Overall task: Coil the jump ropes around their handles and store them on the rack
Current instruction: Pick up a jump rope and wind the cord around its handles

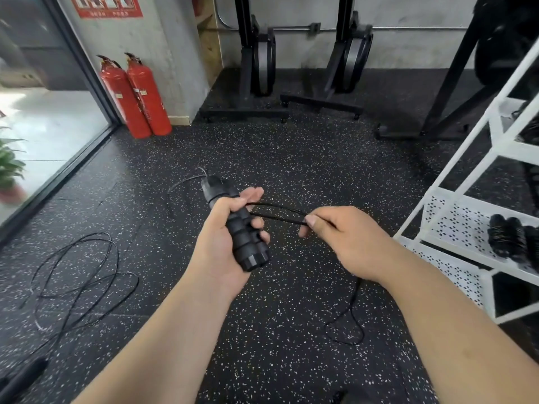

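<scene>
The white rack [455, 182] at the right already carries coiled ropes [509, 240] on a lower shelf, while a loose rope [78, 275] sprawls on the floor toward its left edge (partway done, I judge). The left hand [221, 243] clenches the black handles [245, 228] at mid-floor, and the right hand [344, 240] has its fingers [310, 220] pinching the cord [280, 212] just beside them, with no wound turns visible.

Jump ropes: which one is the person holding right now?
The one whose black handles the left hand grips and whose cord the right hand pinches. A loose rope lies on the floor; coiled ropes sit on the rack.
</scene>
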`<action>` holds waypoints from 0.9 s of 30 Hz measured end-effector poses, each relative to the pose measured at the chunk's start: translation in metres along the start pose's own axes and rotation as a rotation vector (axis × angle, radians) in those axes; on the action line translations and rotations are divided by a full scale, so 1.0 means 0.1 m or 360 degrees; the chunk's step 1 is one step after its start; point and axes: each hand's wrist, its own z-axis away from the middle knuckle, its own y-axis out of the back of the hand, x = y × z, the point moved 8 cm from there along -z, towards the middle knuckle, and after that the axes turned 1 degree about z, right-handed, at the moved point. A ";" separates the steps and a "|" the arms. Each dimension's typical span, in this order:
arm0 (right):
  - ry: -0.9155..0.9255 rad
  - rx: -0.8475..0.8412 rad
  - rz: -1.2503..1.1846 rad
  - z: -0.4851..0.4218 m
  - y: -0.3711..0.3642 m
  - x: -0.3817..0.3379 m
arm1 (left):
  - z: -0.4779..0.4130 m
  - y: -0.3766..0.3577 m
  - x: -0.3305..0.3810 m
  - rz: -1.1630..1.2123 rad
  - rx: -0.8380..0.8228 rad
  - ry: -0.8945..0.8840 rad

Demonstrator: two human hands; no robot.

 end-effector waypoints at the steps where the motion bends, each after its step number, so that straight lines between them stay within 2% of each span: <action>1: 0.0000 0.0030 0.0020 -0.01 -0.01 -0.01 | 0.01 -0.02 -0.04 -0.0002 -0.0004 0.0026; 5: 0.0058 0.0097 0.0105 -0.03 -0.07 -0.07 | 0.14 -0.21 -0.35 -0.0135 -0.0194 0.0247; 8: 0.0070 0.0061 0.0136 -0.04 -0.13 -0.05 | 0.19 -0.29 -0.49 -0.0167 -0.0275 0.0304; 15: -0.0039 -0.0105 -0.0025 0.02 0.03 0.12 | -0.01 -0.02 -0.02 -0.0023 -0.0057 0.0105; 18: -0.0059 -0.0043 0.0012 0.03 0.10 0.15 | -0.04 0.07 0.14 0.0004 0.0006 0.0007; 21: -0.0065 0.0069 0.0050 0.02 0.15 0.12 | -0.03 0.08 0.09 0.0021 0.0017 0.0043; 24: -0.0041 0.0141 0.0072 -0.01 0.09 0.06 | 0.06 -0.07 -0.22 -0.0112 -0.0113 0.0209; 27: 0.0039 0.0099 0.0124 -0.03 -0.04 0.00 | 0.15 -0.24 -0.52 -0.0235 -0.0267 0.0318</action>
